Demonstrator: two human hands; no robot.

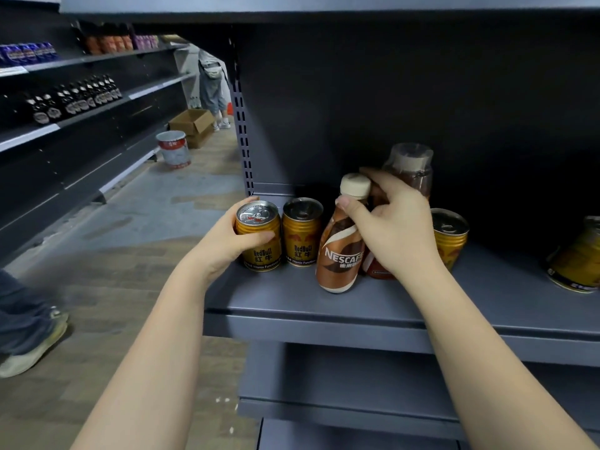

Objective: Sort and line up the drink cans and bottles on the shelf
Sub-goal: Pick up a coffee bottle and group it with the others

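On the grey shelf (324,303) my left hand (224,243) grips a gold Red Bull can (259,238) at the left end. A second gold can (301,233) stands right beside it. My right hand (394,228) holds a brown Nescafe bottle (341,248) with a cream cap by its neck; the bottle tilts slightly. A second bottle (376,269) is mostly hidden behind my right hand. Further back stands a wrapped brown bottle (410,172). Another gold can (449,237) is to the right of my hand, and one more gold can (578,258) at the far right edge.
The aisle floor lies to the left, with a person's foot (32,345) close by. A white and red bucket (173,149) and a cardboard box (191,125) sit down the aisle near another person (212,82). Opposite shelves (74,102) hold dark bottles.
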